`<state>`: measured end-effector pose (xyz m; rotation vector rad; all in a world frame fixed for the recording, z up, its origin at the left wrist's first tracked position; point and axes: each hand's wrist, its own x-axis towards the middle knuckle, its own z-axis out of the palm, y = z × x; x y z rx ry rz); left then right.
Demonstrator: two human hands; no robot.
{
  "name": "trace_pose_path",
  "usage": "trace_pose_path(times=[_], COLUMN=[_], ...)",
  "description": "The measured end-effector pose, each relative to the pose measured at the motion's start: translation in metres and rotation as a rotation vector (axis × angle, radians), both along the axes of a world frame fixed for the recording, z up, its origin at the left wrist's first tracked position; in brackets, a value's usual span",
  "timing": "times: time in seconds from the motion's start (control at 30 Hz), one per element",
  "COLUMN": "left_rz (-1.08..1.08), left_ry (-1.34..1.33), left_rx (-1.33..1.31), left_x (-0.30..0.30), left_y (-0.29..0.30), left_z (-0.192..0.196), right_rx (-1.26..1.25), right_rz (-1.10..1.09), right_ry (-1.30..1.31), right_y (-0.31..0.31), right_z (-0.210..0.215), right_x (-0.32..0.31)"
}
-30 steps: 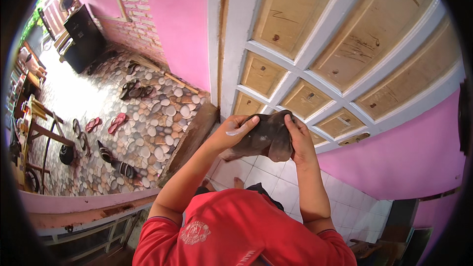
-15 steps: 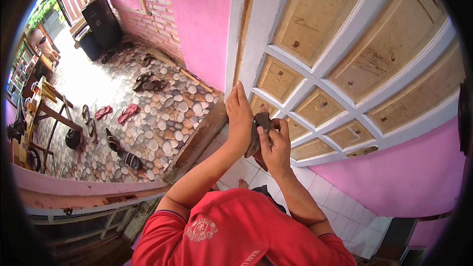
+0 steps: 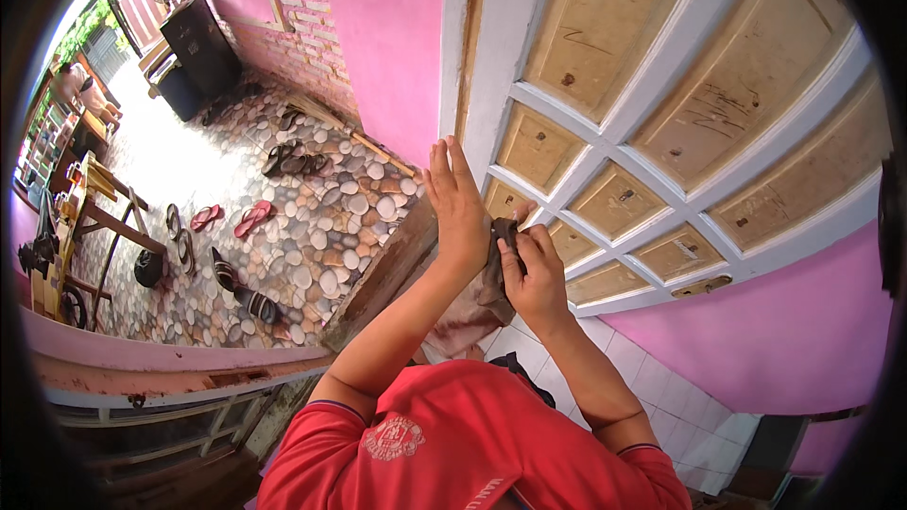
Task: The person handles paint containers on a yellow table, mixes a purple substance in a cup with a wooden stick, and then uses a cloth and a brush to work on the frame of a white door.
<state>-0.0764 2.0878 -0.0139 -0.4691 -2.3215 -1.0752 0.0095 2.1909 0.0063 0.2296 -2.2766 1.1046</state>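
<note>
My left hand (image 3: 460, 217) is raised in front of the door with its fingers stretched out and pointing up. Close against its palm side, my right hand (image 3: 535, 274) pinches a dark brown cloth (image 3: 493, 291) between thumb and fingers. A lighter brown, loose part of the same cloth seems to hang below both hands, above the tiles. Partly behind the cloth, a fingertip shows, and I cannot tell which hand it belongs to. The panelled door (image 3: 616, 196), with white framing and bare wood-coloured panels, stands just beyond my hands.
A raised sill (image 3: 373, 269) divides white tiles (image 3: 652, 378) from the pebble-patterned floor at left. Pink sandals (image 3: 253, 218) and several dark ones lie there. A wooden bench (image 3: 104, 212) stands at far left, with a person (image 3: 90, 94) behind it. A black cabinet (image 3: 203, 42) stands farther back.
The cloth has dropped open and hangs more widely below my hands. My left fingers are spread a little more. My right hand keeps its hold.
</note>
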Motion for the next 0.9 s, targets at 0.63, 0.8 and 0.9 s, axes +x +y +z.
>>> trace_pose_path(times=[0.63,0.8,0.9], left_rz=[-0.043,0.017,0.116], left_ry=[0.030,0.168,0.191], left_rx=[-0.129,-0.187,-0.313], left_x=[-0.002,-0.009,-0.016], left_y=[0.004,0.011,0.011], left_z=[-0.006,-0.004,0.000], right_rx=[0.101,0.053,-0.018], right_rz=[-0.151,-0.122,-0.080], right_ry=[-0.019,-0.083,0.016], right_y=[0.008,0.006,-0.006], right_z=[-0.003,0.005,0.002], right_x=[-0.013,-0.028,-0.024])
